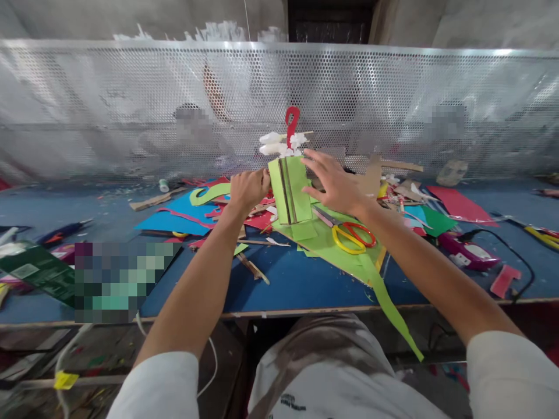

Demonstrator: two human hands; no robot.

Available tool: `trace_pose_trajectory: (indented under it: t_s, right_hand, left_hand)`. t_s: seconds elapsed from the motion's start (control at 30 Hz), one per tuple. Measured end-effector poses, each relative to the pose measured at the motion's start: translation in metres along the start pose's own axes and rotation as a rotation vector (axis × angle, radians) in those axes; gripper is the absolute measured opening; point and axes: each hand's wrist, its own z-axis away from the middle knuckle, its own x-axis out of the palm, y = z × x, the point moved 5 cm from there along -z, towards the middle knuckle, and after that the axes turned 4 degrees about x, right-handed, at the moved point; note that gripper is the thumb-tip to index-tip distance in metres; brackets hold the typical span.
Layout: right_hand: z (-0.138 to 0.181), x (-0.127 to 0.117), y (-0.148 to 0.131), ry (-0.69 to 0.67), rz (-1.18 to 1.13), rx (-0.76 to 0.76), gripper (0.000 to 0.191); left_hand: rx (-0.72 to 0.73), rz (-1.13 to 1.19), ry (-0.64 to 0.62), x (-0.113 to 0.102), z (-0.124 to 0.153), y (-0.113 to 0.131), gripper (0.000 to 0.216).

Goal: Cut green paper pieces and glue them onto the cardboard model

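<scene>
A light green paper-covered box with brown strips down its face stands upright before me. White tufts and white-tipped sticks top it, along with a red hook-shaped cutout. My left hand is closed at its left edge, fingers curled against the box. A curled green strip sticks out beyond that hand. My right hand has its fingers spread along the right edge, fingertips at the box. Scissors with yellow and red handles lie below it on green paper.
Coloured paper and cardboard scraps litter the blue table. A perforated metal panel rises behind. A purple device with a black cord and pliers lie right; a dark green box sits left. One green strip hangs over the front edge.
</scene>
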Motion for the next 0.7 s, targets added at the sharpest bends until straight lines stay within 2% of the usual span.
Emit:
trace_pose_trajectory:
  t_s: [0.1,0.23,0.7]
  right_hand:
    - [0.011,0.012,-0.007,-0.089,0.09,-0.109,0.077]
    - [0.015,0.025,-0.007,-0.113,0.147,-0.135,0.086]
    - [0.018,0.033,-0.009,-0.034,0.153,-0.124,0.085]
  left_hand:
    - [0.016,0.001,0.017,0.001,0.0,0.001,0.06]
    - [0.025,0.042,0.042,0.001,0.0,0.003,0.058]
    - [0.041,0.041,0.117,0.007,-0.002,0.002,0.059]
